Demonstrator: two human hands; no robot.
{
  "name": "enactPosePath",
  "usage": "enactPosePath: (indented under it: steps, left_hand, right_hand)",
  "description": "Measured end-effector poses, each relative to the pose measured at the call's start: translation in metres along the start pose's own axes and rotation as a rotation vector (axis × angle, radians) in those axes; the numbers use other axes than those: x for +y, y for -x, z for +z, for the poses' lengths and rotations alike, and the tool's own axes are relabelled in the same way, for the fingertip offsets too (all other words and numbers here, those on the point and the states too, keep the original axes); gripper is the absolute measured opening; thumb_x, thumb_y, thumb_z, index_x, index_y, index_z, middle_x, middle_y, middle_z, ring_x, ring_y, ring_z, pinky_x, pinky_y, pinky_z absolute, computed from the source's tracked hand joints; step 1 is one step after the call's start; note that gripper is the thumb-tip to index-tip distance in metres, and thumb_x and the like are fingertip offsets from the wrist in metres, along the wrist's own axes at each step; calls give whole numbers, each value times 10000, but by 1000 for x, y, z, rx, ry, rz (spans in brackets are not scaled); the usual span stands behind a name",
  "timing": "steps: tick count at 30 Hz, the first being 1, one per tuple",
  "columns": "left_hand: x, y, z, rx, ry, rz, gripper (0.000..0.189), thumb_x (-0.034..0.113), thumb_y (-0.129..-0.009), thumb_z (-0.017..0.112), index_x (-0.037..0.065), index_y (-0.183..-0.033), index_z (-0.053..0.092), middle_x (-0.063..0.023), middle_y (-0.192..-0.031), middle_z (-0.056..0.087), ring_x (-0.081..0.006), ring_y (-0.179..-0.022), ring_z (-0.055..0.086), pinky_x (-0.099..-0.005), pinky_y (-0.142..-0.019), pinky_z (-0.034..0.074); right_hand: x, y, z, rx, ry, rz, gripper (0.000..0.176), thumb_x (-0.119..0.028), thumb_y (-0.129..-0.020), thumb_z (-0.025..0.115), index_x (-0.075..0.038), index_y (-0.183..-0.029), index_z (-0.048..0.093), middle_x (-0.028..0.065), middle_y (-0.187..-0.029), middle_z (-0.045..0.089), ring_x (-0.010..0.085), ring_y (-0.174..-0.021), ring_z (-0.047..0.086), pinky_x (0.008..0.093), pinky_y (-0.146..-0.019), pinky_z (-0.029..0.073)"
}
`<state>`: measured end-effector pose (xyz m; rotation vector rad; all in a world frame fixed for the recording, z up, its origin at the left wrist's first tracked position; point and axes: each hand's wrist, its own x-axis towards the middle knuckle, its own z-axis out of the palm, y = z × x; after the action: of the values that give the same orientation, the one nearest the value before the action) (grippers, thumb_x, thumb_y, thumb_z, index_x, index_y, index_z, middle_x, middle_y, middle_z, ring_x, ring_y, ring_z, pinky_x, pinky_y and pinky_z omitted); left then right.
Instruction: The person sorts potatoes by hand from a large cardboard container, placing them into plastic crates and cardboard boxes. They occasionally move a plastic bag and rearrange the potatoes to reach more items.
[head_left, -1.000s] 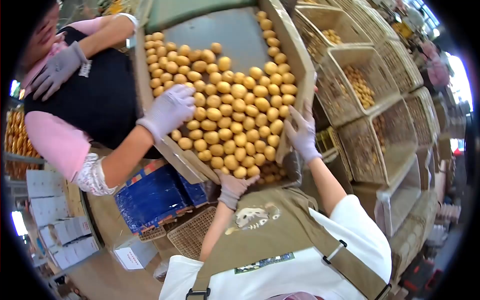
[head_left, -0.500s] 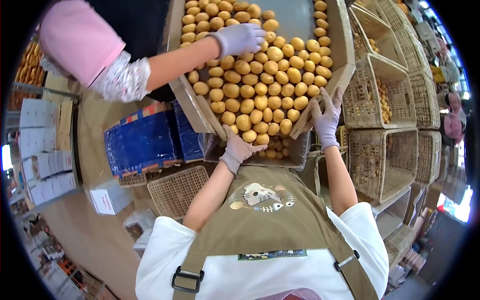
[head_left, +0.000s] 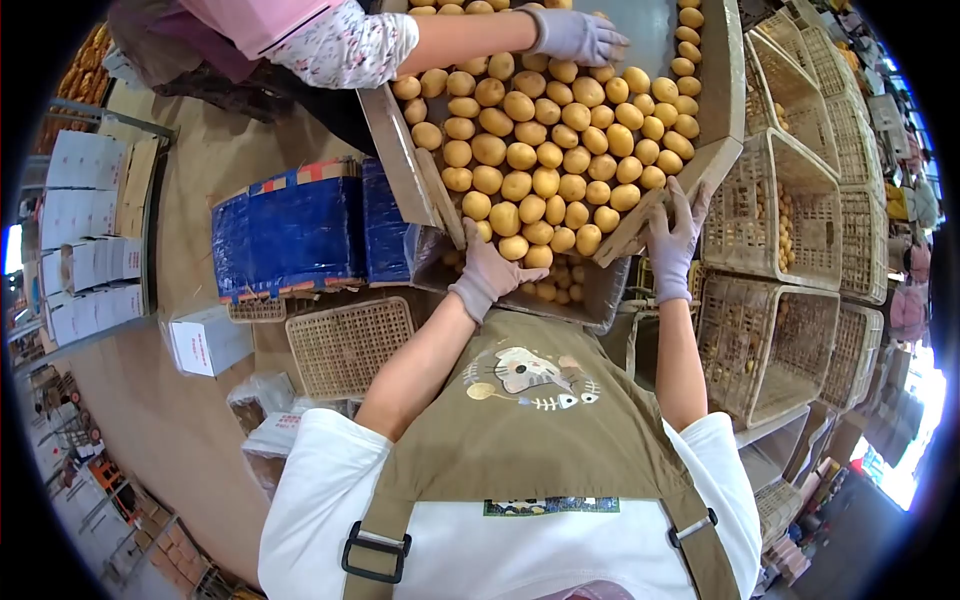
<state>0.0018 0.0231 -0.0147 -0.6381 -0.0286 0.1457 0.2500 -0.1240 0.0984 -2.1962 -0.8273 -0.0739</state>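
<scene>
Many round yellow potatoes (head_left: 545,181) lie on a wood-sided sorting table (head_left: 640,35) that narrows towards me. At the left side of its mouth is my gloved left hand (head_left: 488,268), fingers spread, the thumb beside the lowest potatoes. My gloved right hand (head_left: 674,238) rests against the right wooden board (head_left: 640,222) with its fingers apart. Below the mouth, a lined crate (head_left: 605,305) holds more potatoes, partly hidden by my left hand. A co-worker's gloved hand (head_left: 578,38) reaches over the potatoes from the upper left.
Stacked plastic crates (head_left: 768,345), some with potatoes inside, stand on the right. To the left are a blue-wrapped stack (head_left: 288,235), an upturned tan crate (head_left: 350,345), a white box (head_left: 210,338) and shelves with white cartons (head_left: 85,160).
The view has shifted, so the table sits further right and higher. The co-worker's hand has moved across the potatoes to the right. My hands keep their places at the table's mouth.
</scene>
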Motion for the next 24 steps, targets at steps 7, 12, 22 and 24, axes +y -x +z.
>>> enactPosePath:
  steps: [7, 12, 22, 24]
  left_hand:
    - [-20, -1, 31, 288, -788, 234, 935, 779, -885, 423, 181, -1583, 252, -63, -1652, 254, -364, -1494, 249, -694, -1162, 172]
    - [-17, -1, 29, 503, -575, 218, 922, 830, -892, 243, 230, -1593, 238, -69, -1652, 249, -435, -1487, 257, -793, -1083, 180]
    - [-28, 17, 35, 927, -977, 452, 592, 273, -936, 681, 233, -1466, 420, 20, -1428, 512, -192, -1318, 468, -435, -1041, 396]
    - [-22, 16, 28, 729, -1111, 466, 624, 246, -940, 674, 194, -1494, 391, -18, -1469, 479, -201, -1355, 443, -438, -1081, 381]
  right_hand:
    - [-47, 12, -9, 131, 666, -331, 449, -188, -848, 687, -183, -1296, 673, 193, -1483, 487, 356, -1400, 417, 537, -1178, 244]
    - [-72, 38, 14, -492, 500, -428, 469, -284, -846, 678, -187, -1304, 635, 121, -1377, 574, 340, -1282, 524, 590, -1136, 290]
    - [-81, -12, 34, -903, 429, -40, 467, -380, -905, 598, -185, -1328, 617, 109, -1229, 666, 299, -1142, 623, 536, -1108, 332]
    - [-69, 5, 52, -557, 505, -340, 523, -427, -891, 618, -201, -1363, 605, 150, -1429, 540, 342, -1340, 483, 595, -1133, 284]
